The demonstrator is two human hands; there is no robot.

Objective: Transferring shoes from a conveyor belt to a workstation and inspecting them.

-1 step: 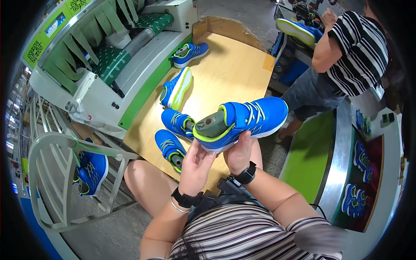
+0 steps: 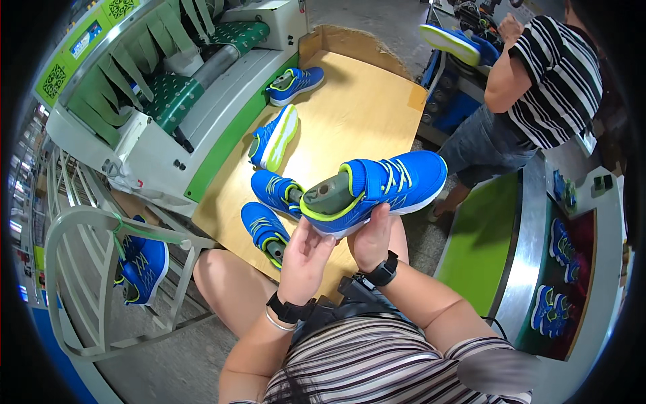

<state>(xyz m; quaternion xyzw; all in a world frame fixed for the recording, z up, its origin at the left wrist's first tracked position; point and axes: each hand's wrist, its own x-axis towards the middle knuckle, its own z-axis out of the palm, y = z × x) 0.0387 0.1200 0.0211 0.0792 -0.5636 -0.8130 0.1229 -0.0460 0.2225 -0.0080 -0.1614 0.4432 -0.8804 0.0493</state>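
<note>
A blue sneaker with lime trim, pale laces and a dark green shoe last inside is held up over the table, toe to the right. My left hand is closed on its heel, thumb and fingers at the sole edge. Under the midsole, my right hand grips the near side. Just left of my hands, two matching sneakers lie on the table, one nearer and one behind it. Farther back, another sneaker lies on its side, and one stands upright.
The wooden table adjoins a machine with a green dotted conveyor belt and hanging strips. A metal rack at left holds a sneaker. At right are a green belt, more sneakers and a co-worker beside another sneaker.
The sneaker beside the co-worker has shifted slightly left. My hands and the sneaker in them show no visible movement.
</note>
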